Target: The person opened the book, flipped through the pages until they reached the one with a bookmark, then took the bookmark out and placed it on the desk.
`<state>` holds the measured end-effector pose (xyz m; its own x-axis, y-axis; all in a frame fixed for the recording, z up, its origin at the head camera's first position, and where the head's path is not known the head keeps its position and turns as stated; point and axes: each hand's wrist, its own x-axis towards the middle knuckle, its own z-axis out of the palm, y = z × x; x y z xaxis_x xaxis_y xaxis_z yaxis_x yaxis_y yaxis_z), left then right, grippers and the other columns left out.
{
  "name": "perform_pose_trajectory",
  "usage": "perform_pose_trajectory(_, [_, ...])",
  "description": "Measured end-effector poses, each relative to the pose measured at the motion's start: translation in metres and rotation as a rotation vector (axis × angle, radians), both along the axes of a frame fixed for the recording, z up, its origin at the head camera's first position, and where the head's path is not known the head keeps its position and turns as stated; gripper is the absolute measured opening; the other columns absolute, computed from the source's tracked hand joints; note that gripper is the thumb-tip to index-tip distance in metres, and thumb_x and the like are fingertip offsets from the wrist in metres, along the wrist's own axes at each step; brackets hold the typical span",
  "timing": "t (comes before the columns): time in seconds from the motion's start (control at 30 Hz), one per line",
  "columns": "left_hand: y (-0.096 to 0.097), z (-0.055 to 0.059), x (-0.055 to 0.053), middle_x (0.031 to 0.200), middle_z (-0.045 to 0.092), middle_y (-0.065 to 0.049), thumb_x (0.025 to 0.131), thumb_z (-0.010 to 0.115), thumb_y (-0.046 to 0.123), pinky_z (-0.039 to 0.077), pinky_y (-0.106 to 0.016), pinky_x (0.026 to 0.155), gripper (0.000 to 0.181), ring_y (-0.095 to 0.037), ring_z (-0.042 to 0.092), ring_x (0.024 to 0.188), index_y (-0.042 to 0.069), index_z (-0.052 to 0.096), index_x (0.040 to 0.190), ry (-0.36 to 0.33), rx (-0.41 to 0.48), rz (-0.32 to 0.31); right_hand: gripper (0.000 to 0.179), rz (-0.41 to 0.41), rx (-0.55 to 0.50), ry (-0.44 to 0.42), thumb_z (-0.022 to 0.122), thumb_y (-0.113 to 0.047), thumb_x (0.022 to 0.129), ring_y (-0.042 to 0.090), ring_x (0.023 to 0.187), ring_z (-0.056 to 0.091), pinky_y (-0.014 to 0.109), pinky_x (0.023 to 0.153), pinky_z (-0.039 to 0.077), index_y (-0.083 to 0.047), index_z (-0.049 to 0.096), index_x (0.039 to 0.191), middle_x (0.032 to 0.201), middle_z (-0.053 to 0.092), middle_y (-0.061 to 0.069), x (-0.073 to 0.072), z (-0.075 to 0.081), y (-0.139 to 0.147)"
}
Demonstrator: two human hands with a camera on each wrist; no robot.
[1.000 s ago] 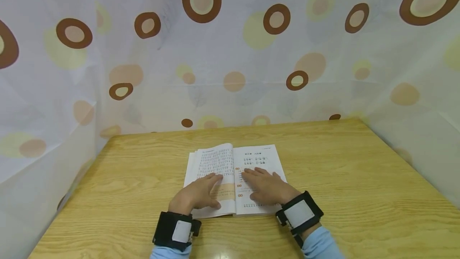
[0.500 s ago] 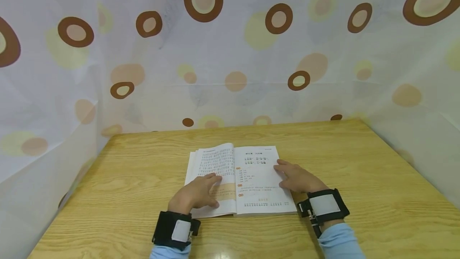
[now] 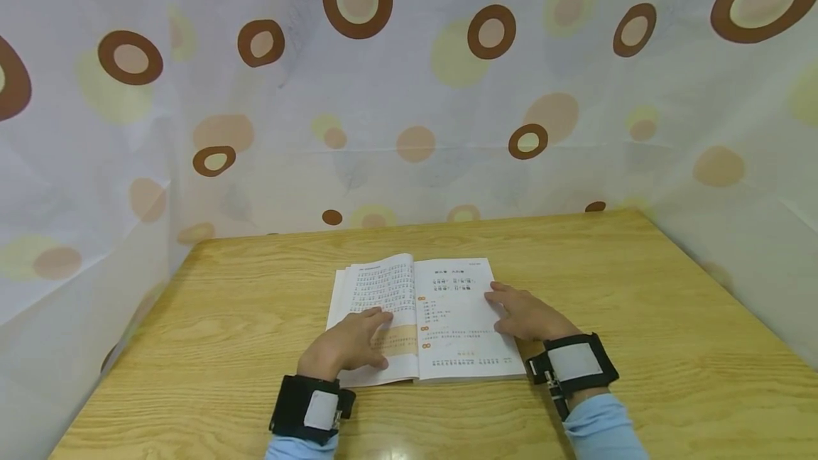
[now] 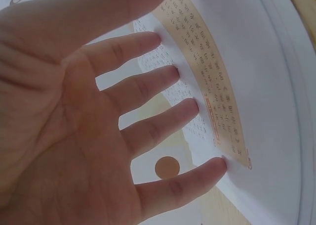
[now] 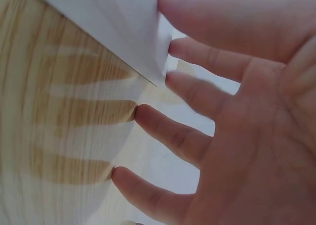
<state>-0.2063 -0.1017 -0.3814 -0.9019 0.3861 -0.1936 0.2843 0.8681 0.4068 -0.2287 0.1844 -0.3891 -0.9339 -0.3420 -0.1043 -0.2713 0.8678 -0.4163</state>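
Note:
An open book (image 3: 450, 318) with printed pages lies flat on the wooden table. My left hand (image 3: 348, 343) rests on its left page, fingers spread and straight, the fingertips touching the paper beside a tan printed band (image 4: 217, 86) in the left wrist view. At the right page's outer edge is my right hand (image 3: 530, 314), its fingers extended. In the right wrist view the thumb and two fingers of that hand touch the white page (image 5: 123, 27) near its corner, while the other two fingertips touch the table.
The wooden table (image 3: 255, 282) extends around the book on all sides. Behind it and along both sides hangs a pale sheet (image 3: 371, 105) with brown and yellow circles. Each wrist wears a black strap (image 3: 575, 364).
My right hand has moved right, from the middle of the right page to its outer edge, uncovering the print. The left hand has stayed in place on the left page.

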Motion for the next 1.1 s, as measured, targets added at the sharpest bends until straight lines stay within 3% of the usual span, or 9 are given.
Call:
perform_pose_trajectory(0.27, [0.0004,0.0009,0.0011,0.137,0.040,-0.011,0.066,0.079,0.019,0.034,-0.051,0.098,0.071,-0.034,0.032,0.122,0.012,0.048,0.129,0.009,0.003,-0.001,0.062,-0.085,-0.005,-0.032,0.065,-0.012,0.076,0.054,0.119,0.019,0.064,0.097,0.024,0.008,0.039,0.128,0.138,0.017,0.037,0.0024,0.0022,0.0014])
perform_pose_trajectory(0.57, [0.0011,0.0026,0.0020,0.138,0.040,-0.011,0.066,0.079,0.019,0.035,-0.051,0.097,0.071,-0.033,0.032,0.122,0.012,0.048,0.129,-0.002,0.008,0.007,0.059,-0.067,0.025,-0.007,0.066,-0.012,0.076,0.053,0.119,0.021,0.062,0.098,0.025,0.013,0.042,0.123,0.137,0.019,0.037,0.0022,0.0038,0.0000])
perform_pose_trajectory(0.7, [0.0012,0.0028,0.0022,0.138,0.039,-0.011,0.066,0.079,0.019,0.035,-0.051,0.097,0.071,-0.033,0.032,0.123,0.013,0.048,0.129,-0.001,0.003,0.008,0.050,-0.038,0.012,0.062,0.067,-0.008,0.074,0.050,0.117,0.028,0.059,0.096,0.031,0.012,0.049,0.117,0.136,0.025,0.036,-0.0003,0.0034,0.0011])
perform_pose_trajectory(0.77, [0.0011,0.0025,0.0022,0.138,0.039,-0.010,0.066,0.079,0.019,0.035,-0.051,0.097,0.071,-0.033,0.031,0.123,0.013,0.048,0.129,-0.002,-0.001,0.010,0.045,-0.043,-0.048,0.095,0.065,-0.005,0.075,0.044,0.111,0.041,0.054,0.090,0.040,0.010,0.050,0.114,0.128,0.039,0.033,-0.0018,0.0025,0.0024])
perform_pose_trajectory(0.87, [0.0015,0.0027,0.0019,0.138,0.039,-0.011,0.066,0.079,0.020,0.035,-0.052,0.097,0.071,-0.034,0.032,0.123,0.013,0.048,0.129,0.005,-0.003,0.006,0.028,-0.065,-0.164,0.144,0.064,-0.001,0.076,0.028,0.084,0.054,0.039,0.068,0.050,0.006,0.056,0.103,0.098,0.058,0.020,-0.0036,0.0014,0.0039])
perform_pose_trajectory(0.97, [0.0014,0.0028,0.0017,0.138,0.039,-0.011,0.066,0.079,0.020,0.035,-0.052,0.096,0.071,-0.034,0.032,0.122,0.013,0.048,0.129,0.002,-0.003,0.006,0.011,-0.087,-0.238,0.177,0.062,0.000,0.078,0.018,0.064,0.049,0.029,0.052,0.044,0.002,0.058,0.089,0.074,0.055,0.009,-0.0042,0.0010,0.0048])
perform_pose_trajectory(1.1, [0.0009,0.0024,0.0013,0.138,0.038,-0.010,0.066,0.079,0.019,0.035,-0.052,0.097,0.071,-0.034,0.031,0.123,0.013,0.048,0.130,-0.009,-0.002,0.008,0.004,-0.095,-0.246,0.195,0.063,0.000,0.078,0.016,0.058,0.048,0.026,0.048,0.042,0.000,0.059,0.079,0.069,0.053,0.006,-0.0038,0.0011,0.0047])
